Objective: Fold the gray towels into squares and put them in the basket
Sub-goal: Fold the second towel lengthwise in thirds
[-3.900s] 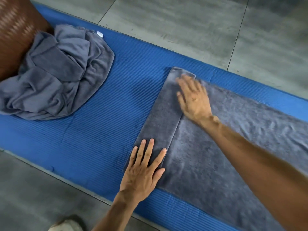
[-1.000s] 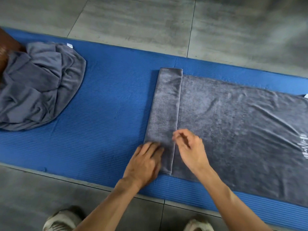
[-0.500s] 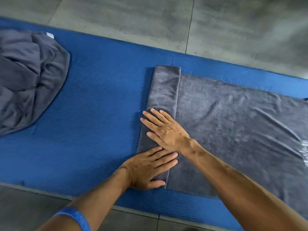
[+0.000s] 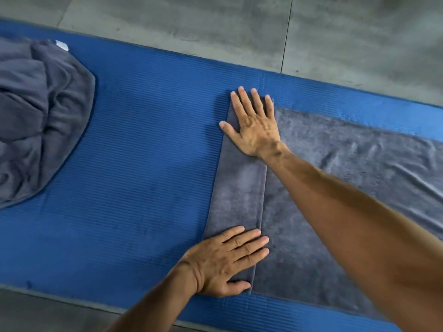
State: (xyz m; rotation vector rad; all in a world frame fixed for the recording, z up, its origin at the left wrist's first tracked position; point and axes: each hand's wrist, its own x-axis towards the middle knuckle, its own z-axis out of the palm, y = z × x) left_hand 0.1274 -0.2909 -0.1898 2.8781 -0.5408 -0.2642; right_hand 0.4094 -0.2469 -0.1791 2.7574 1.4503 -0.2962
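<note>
Change: right hand (image 4: 255,127) has slid from beside the left hand to the strip's far end.
Left hand (image 4: 225,262): flat, fingers straight, pressing the folded strip's near end, at 6 o'clock.
Gray towel (image 4: 335,188): spread on the blue mat (image 4: 148,164), left edge folded into a narrow strip.
Right hand: flat, fingers spread, pressing at 12 o'clock.
Towel pile (image 4: 36,121): crumpled, at 9 o'clock.
Floor (image 4: 215,25): gray tiles beyond.
</note>
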